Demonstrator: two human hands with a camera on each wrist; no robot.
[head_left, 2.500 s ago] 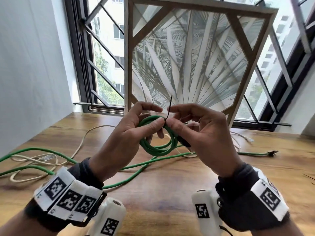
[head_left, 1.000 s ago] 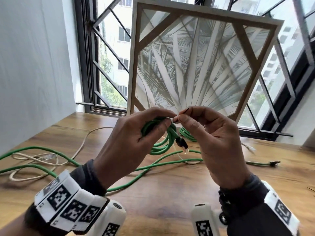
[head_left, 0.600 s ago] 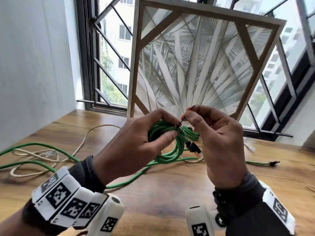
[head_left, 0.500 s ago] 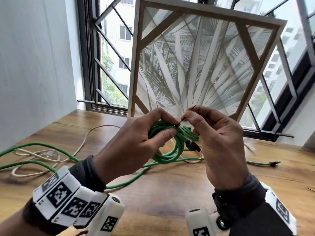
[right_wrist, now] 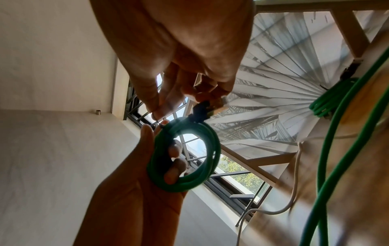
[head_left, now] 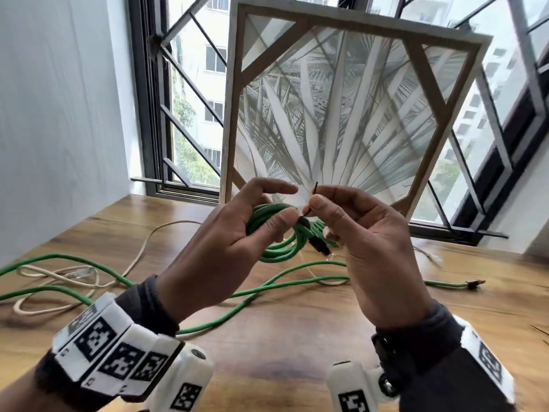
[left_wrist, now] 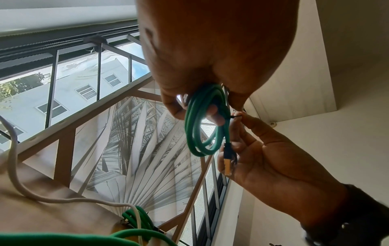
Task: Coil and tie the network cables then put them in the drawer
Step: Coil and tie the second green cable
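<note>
You have the green coil held up in the middle of the head view, above the wooden table, its loops bunched together. Your left hand grasps it: the thumb presses across the front of the loops and the other fingers curl through the ring, as the right wrist view shows at centre. A black plug with a clear tip hangs from the coil's right side, just under your right hand. Your right hand pinches a thin black tie between thumb and forefinger, right at the top of the coil; one short end of the tie sticks up above the fingertips. In the left wrist view the tie meets the loops at the right of the coil. Whether it is fully wound round the bundle, you cannot tell.

Outward from there, a loose green cable snakes across the table from the left edge of the frame to a dark plug at the right. A cream cable lies in slack loops at the left. A second green bundle rests on the table behind your hands, near the foot of the framed palm-leaf panel, which stands against the barred window.
</note>
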